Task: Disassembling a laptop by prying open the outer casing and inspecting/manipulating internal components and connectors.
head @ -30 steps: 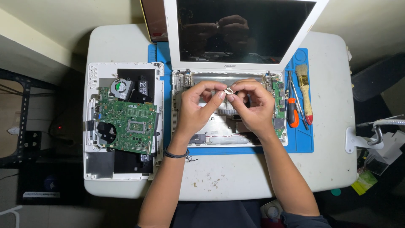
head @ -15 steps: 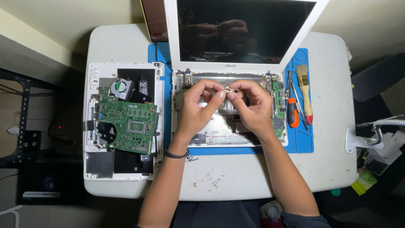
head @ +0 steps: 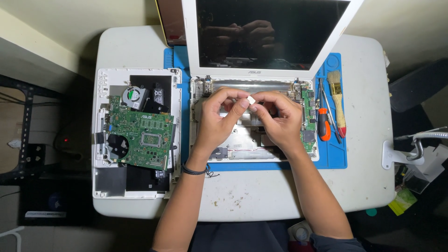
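Fingertips [head: 244,103] of both my left hand [head: 218,119] and right hand [head: 280,119] pinch one small white flat piece [head: 251,100] above the opened white laptop base [head: 242,140]; can't tell its long axis.

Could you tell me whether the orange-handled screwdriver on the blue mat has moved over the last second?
No. The orange-handled screwdriver lies where it did, between the opened laptop base and the brush.

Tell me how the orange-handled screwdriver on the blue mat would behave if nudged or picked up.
The orange-handled screwdriver looks rigid, so it should lift without flexing. Its rounded handle would probably roll if pushed sideways, though the metal pliers beside it might stop it. The blue silicone mat likely adds some grip.
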